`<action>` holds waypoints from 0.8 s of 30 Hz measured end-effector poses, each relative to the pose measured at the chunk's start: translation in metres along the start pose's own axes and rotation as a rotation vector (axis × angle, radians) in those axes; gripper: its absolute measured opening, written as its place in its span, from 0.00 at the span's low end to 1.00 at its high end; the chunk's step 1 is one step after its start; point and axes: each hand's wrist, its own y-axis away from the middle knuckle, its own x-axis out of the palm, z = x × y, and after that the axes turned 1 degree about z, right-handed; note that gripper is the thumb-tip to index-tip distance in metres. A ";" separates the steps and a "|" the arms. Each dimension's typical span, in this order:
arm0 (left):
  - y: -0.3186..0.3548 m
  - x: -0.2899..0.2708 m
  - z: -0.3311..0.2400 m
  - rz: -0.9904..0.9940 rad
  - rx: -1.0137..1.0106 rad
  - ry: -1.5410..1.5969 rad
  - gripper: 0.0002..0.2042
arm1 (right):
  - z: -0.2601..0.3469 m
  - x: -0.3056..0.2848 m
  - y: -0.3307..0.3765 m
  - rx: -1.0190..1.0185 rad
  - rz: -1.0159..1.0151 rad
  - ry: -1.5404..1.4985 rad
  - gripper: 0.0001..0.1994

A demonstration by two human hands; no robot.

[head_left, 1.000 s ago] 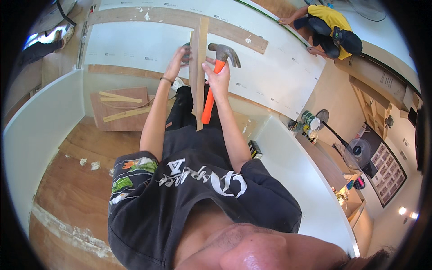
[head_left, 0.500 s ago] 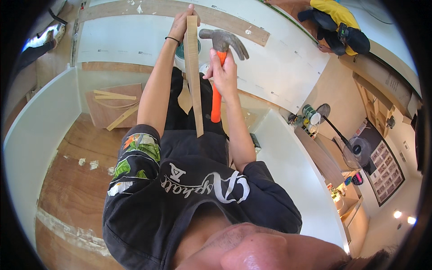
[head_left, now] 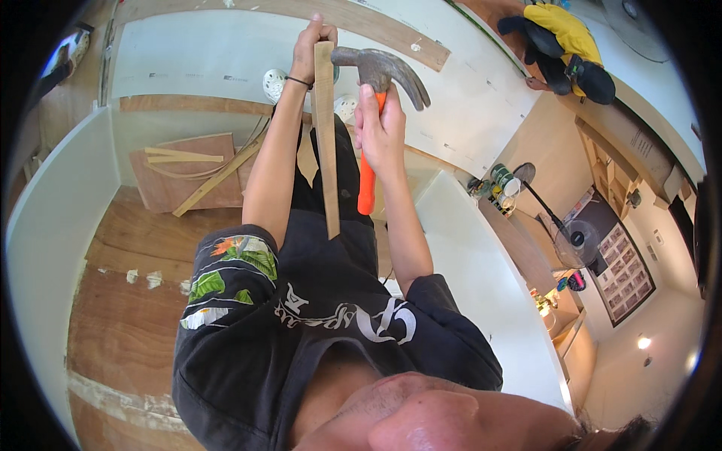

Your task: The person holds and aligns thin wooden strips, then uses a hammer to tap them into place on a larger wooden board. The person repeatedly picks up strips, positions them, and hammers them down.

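My left hand [head_left: 307, 51] is closed around the far end of a long, narrow wooden strip [head_left: 326, 143], whose other end points back toward my shirt. In my right hand [head_left: 382, 131] is a claw hammer [head_left: 366, 186] with an orange handle, gripped high up just below its metal head. The hammer's striking face sits against or right beside the strip's right edge, close to my left hand; contact is hard to tell. Its claw points right.
A plywood piece [head_left: 154, 169] with several thin wooden strips lies at left on a brown wooden surface. White panels [head_left: 64, 188] stand on both sides. Beyond is a large white sheet [head_left: 195, 56]. A person in yellow [head_left: 564, 34] crouches far right, and a fan [head_left: 576, 239] stands at right.
The hammer head has come up closer to the strip's far end and turned slightly, its claw reaching farther right. My view has shifted a little, and white clogs now show beyond my hands.
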 end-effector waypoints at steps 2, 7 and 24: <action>0.005 0.001 -0.008 0.008 -0.048 0.005 0.33 | -0.004 0.007 0.001 -0.023 0.002 0.033 0.16; 0.016 0.002 -0.021 0.022 -0.044 -0.014 0.31 | -0.019 0.022 0.000 -0.160 -0.034 0.131 0.13; 0.005 0.000 -0.024 0.023 -0.079 -0.030 0.30 | -0.010 0.029 -0.008 -0.409 -0.140 0.298 0.12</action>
